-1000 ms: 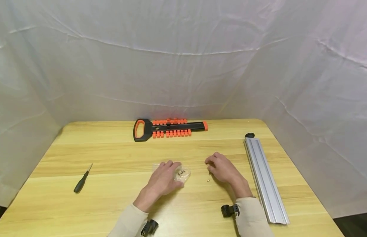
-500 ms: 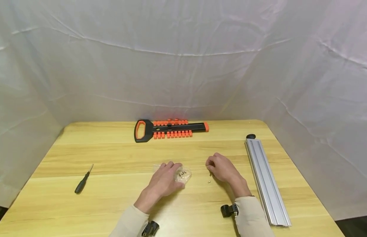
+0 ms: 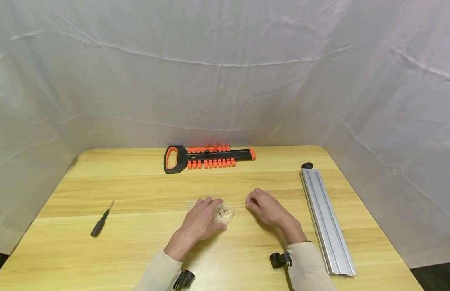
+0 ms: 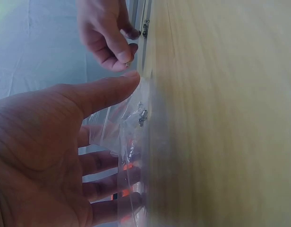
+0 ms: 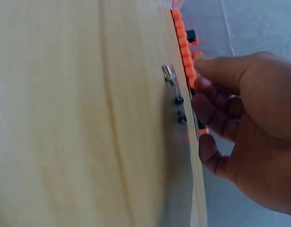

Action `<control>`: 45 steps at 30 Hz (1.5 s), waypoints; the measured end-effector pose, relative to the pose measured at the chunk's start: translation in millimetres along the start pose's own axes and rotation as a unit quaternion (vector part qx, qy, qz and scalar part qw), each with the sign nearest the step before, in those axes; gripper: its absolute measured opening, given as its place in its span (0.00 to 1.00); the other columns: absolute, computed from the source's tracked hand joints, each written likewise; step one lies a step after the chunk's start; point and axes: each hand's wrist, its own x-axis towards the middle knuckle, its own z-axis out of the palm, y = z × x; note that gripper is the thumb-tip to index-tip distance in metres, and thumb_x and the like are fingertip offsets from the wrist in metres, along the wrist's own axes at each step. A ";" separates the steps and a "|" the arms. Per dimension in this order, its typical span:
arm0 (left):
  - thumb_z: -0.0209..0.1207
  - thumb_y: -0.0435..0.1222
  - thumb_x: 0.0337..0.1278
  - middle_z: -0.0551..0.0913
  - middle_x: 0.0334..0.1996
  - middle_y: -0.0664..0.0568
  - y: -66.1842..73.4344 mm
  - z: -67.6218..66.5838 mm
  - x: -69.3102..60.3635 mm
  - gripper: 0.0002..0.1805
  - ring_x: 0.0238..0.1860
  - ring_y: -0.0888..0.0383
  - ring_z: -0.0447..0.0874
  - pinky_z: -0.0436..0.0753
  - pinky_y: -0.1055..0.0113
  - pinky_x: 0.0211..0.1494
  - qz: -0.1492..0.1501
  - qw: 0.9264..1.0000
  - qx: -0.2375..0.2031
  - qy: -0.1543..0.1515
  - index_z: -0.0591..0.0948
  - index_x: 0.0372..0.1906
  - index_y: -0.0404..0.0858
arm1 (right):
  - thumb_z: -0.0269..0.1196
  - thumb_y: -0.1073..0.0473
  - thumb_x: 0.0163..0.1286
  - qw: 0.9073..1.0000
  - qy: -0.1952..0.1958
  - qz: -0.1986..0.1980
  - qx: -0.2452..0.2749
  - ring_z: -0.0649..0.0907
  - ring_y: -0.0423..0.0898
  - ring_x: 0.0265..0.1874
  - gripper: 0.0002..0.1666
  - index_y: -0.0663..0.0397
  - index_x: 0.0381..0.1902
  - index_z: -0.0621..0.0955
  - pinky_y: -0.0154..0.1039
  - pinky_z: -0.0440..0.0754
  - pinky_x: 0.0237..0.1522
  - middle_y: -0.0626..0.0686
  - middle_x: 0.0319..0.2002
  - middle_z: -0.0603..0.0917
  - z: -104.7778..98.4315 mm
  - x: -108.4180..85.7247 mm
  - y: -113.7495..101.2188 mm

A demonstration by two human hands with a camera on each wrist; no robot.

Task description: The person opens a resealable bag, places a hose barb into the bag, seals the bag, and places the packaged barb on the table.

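Note:
A clear plastic bag (image 3: 226, 218) with several small metal screws (image 4: 143, 116) inside lies mid-table. My left hand (image 3: 200, 221) rests at the bag, its fairly straight fingers along one side and its thumb at the near edge. Just right of the bag, my right hand (image 3: 266, 208) pinches a small metal piece (image 4: 128, 64) between thumb and index finger, seen in the left wrist view; its exact kind is too small to tell. Several loose screws (image 5: 178, 100) lie on the table beside the right hand, mostly hidden beneath it in the head view.
A screwdriver (image 3: 100, 223) lies at the left. At the back is a black and orange rack (image 3: 217, 157) with a loop handle. A long aluminium profile (image 3: 326, 222) lies along the right side, a black round piece (image 3: 307, 165) at its far end. White cloth (image 3: 217, 89) hangs behind.
My right hand has shifted a little left towards the bag, still pinching. The left hand and the bag stay where they were.

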 end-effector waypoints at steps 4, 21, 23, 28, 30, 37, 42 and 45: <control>0.72 0.48 0.43 0.79 0.53 0.46 -0.4 -1.0 -0.1 0.38 0.51 0.47 0.75 0.78 0.53 0.53 0.001 1.000 0.002 0.003 0.74 0.63 0.43 | 0.60 0.57 0.70 1.000 -0.010 -0.016 0.010 0.74 0.37 0.34 0.03 0.44 0.35 0.80 0.37 0.77 0.43 0.41 0.34 0.76 2.7 0.0 -6.9; 0.71 0.50 0.44 0.79 0.51 0.47 -0.3 1.4 -0.2 0.38 0.49 0.48 0.75 0.78 0.55 0.51 0.010 1.000 0.021 0.000 0.74 0.63 0.43 | 0.59 0.55 0.71 0.996 -0.047 -0.071 -0.001 0.77 0.37 0.38 0.04 0.46 0.39 0.80 0.39 0.79 0.48 0.41 0.37 0.76 18.5 6.2 -35.1; 0.71 0.50 0.45 0.79 0.51 0.47 -0.8 1.6 -0.2 0.38 0.49 0.48 0.75 0.78 0.55 0.51 0.011 1.000 0.023 0.002 0.74 0.63 0.43 | 0.59 0.55 0.70 0.996 -0.046 -0.072 -0.002 0.77 0.37 0.38 0.04 0.45 0.39 0.81 0.39 0.79 0.49 0.41 0.37 0.77 19.1 7.2 -37.1; 0.71 0.50 0.45 0.80 0.51 0.47 -1.0 0.5 -0.1 0.38 0.49 0.48 0.75 0.78 0.54 0.51 0.015 1.000 0.025 0.006 0.74 0.62 0.42 | 0.59 0.56 0.70 0.996 -0.043 -0.072 -0.005 0.77 0.37 0.39 0.04 0.44 0.40 0.81 0.39 0.79 0.49 0.40 0.37 0.77 19.6 9.4 -38.8; 0.71 0.50 0.45 0.79 0.51 0.47 -0.9 -0.3 -0.3 0.38 0.50 0.48 0.75 0.78 0.54 0.52 0.011 1.000 0.024 0.003 0.74 0.63 0.43 | 0.59 0.56 0.70 0.997 -0.043 -0.069 -0.002 0.77 0.37 0.39 0.05 0.45 0.41 0.82 0.40 0.79 0.49 0.40 0.37 0.77 18.8 9.1 -38.8; 0.72 0.50 0.43 0.80 0.52 0.47 -0.1 0.2 1.6 0.39 0.50 0.49 0.75 0.79 0.55 0.51 0.007 1.000 0.021 0.003 0.74 0.63 0.43 | 0.60 0.57 0.70 0.999 -0.034 -0.036 0.021 0.77 0.37 0.38 0.06 0.46 0.43 0.82 0.39 0.79 0.47 0.40 0.36 0.77 7.8 2.0 -29.5; 0.72 0.50 0.42 0.79 0.52 0.46 0.5 0.0 2.3 0.39 0.50 0.48 0.75 0.79 0.54 0.51 0.005 1.000 0.020 0.002 0.74 0.63 0.43 | 0.61 0.57 0.69 0.999 -0.014 -0.030 0.027 0.77 0.36 0.35 0.05 0.45 0.42 0.82 0.35 0.78 0.42 0.39 0.35 0.77 0.2 -2.8 -17.9; 0.72 0.50 0.43 0.80 0.52 0.47 0.2 0.4 2.0 0.39 0.51 0.48 0.75 0.79 0.54 0.52 0.006 1.000 0.018 0.004 0.74 0.63 0.43 | 0.61 0.57 0.69 0.999 0.001 -0.024 0.033 0.77 0.36 0.34 0.05 0.45 0.40 0.82 0.34 0.78 0.40 0.39 0.34 0.77 -1.9 -6.4 -11.4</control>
